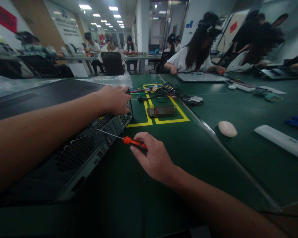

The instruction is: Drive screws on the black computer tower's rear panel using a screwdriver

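Computer case (80, 148), boxy and holey: left fingers (124, 96) are holding its corner, right fingers (145, 137) are gripping a thin-shafted screwdriver (126, 140)

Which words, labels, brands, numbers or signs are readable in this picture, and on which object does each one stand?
None can be read with certainty.
Wall lettering: present, too blurred.
Red wall hanging: any characters are too blurred.
Desktop computer's rear panel: any markings are too small.

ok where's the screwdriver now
Near the middle of the head view, the screwdriver is in the right hand's grip, its shaft pointing left at the vented PC case.
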